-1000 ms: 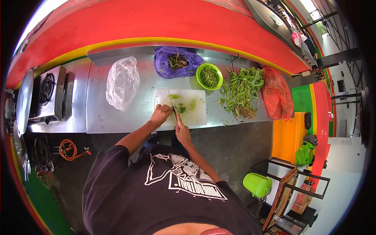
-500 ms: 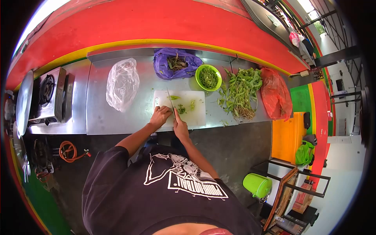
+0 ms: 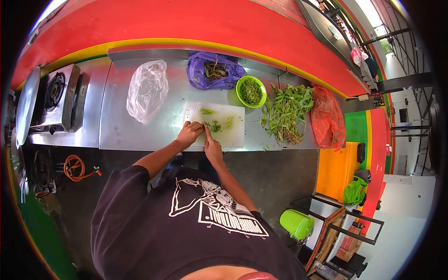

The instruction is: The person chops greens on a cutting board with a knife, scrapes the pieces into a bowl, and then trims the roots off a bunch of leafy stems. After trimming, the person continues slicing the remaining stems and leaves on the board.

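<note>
On the steel counter lies a white cutting board (image 3: 233, 135) with small heaps of chopped greens (image 3: 214, 126) on it. My right hand (image 3: 213, 148) is wrapped round the handle of a knife (image 3: 201, 115), whose blade points away from me over the board. Close beside the blade, my left hand (image 3: 189, 133) is closed at the board's left part, fingers bent; what lies under them is too small to make out. A few cut green pieces (image 3: 207, 111) lie beyond the blade. Behind the board's right side stands a green bowl (image 3: 241, 95) of chopped greens.
A purple bag (image 3: 198, 77) with stems lies at the back. Leafy greens (image 3: 287, 112) and a red bag (image 3: 328, 119) are on the right, a clear plastic bag (image 3: 147, 91) on the left. A gas stove (image 3: 58, 98) stands far left, a green bucket (image 3: 296, 224) below right.
The camera view has shifted and tilted slightly. Both hands remain close together at the board, and the knife has shifted a little relative to the left fingers.
</note>
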